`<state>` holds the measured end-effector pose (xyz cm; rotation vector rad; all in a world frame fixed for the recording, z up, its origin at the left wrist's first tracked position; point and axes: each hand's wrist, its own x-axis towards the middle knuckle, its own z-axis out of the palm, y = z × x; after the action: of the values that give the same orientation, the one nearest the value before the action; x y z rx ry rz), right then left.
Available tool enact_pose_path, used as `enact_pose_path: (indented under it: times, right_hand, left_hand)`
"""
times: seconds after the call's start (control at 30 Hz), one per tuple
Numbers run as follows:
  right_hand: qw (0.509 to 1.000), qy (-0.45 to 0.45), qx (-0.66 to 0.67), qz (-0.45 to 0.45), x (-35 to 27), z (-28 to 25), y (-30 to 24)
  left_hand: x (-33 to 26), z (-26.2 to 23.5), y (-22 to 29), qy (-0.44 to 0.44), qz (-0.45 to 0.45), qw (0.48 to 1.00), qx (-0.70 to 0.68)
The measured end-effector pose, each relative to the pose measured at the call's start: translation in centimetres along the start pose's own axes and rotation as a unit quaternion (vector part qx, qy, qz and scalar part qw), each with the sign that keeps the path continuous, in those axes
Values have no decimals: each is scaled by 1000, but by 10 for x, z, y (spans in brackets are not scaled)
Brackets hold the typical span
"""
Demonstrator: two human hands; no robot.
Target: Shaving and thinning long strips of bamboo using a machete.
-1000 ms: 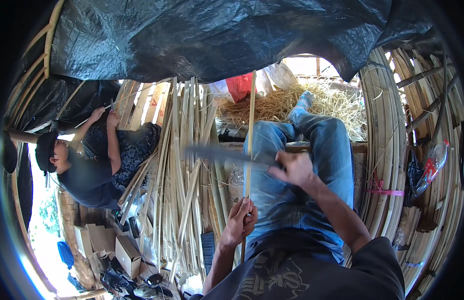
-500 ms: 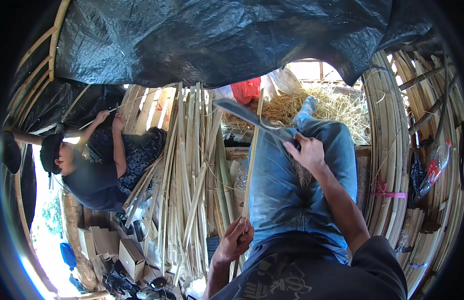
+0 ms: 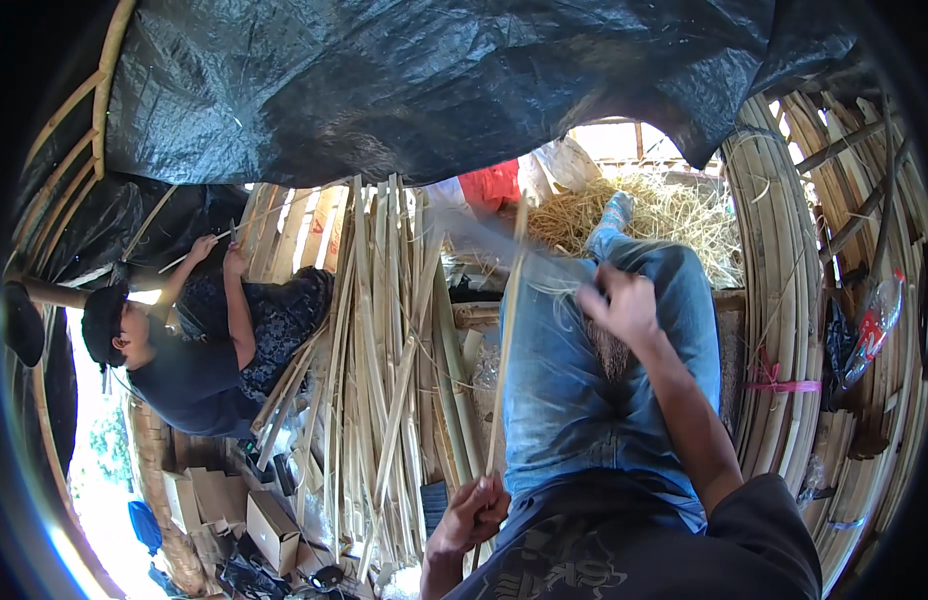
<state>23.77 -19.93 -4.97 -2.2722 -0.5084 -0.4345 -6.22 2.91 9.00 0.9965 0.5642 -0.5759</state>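
Observation:
My left hand (image 3: 474,513) is closed around the near end of a long, thin bamboo strip (image 3: 506,350), low beside my left hip. The strip runs away from me along my left thigh. Over my thighs, my right hand (image 3: 626,305) grips a long-bladed knife (image 3: 489,240). Its blade points to the far left and crosses the strip near my left knee. Motion smears the blade and the right fingers, and the knife's handle is mostly hidden in the hand. Thin pale shavings lie by the blade on my jeans (image 3: 554,400).
Many split bamboo strips (image 3: 384,330) lie in a pile to my left. Beyond it a co-worker (image 3: 199,365) sits holding a thin strip. Straw (image 3: 674,220) covers the ground ahead. A bamboo bundle (image 3: 779,300) with a pink tie stands at right; black plastic sheeting (image 3: 434,90) hangs ahead.
My right hand and the knife have shifted slightly and now blur with motion. My left hand, still round the strip, sits a little lower. The view has tilted slightly.

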Motion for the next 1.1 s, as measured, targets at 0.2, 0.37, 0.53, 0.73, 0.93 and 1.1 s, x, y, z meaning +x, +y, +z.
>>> enact_pose_path:
  times: [0.2, 0.37, 0.53, 0.73, 0.93, 1.1]
  right_hand:
    - [960, 47, 70, 266, 42, 6, 25]
    - [915, -32, 263, 305, 22, 19, 32]
    - [858, -73, 324, 392, 9, 20, 23]
    - [757, -26, 461, 462, 11, 13, 30]
    - [743, -13, 458, 488, 17, 12, 31]
    - [743, -39, 465, 479, 17, 12, 28]
  left_hand:
    - [-28, -3, -7, -54, -36, 997, -49]
    - [5, 20, 19, 186, 13, 965, 184]
    - [39, 30, 19, 200, 90, 951, 217]
    - [53, 35, 19, 213, 80, 959, 166]
    - [70, 24, 18, 183, 123, 949, 224]
    - [85, 30, 27, 266, 266, 874, 306]
